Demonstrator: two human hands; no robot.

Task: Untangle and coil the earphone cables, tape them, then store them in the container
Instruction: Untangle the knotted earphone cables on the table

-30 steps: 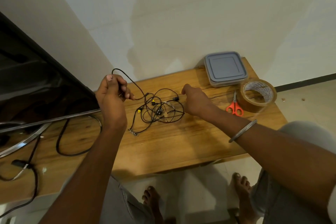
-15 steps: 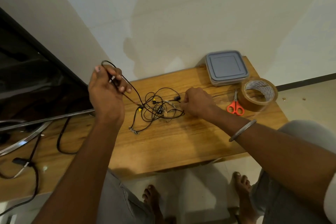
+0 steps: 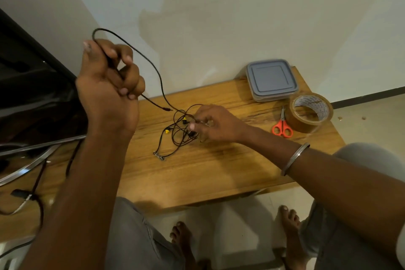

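Untangling | one strand (image 3: 154, 67) is gripped by the left hand (image 3: 107, 85), upper left | earphone cables (image 3: 179, 132) are pinched at frame centre by the right hand (image 3: 215, 124) | strand is stretched from lower right to upper left

Tangled black earphone cables (image 3: 177, 136) mid wooden table (image 3: 219, 171); right hand (image 3: 210, 123) pinching tangle's right side; left hand (image 3: 107, 85) raised at left, gripping one strand; square grey-lidded plastic container (image 3: 271, 79) far right; brown tape roll (image 3: 311, 114) before it, orange-handled scissors (image 3: 282, 126) just left of roll
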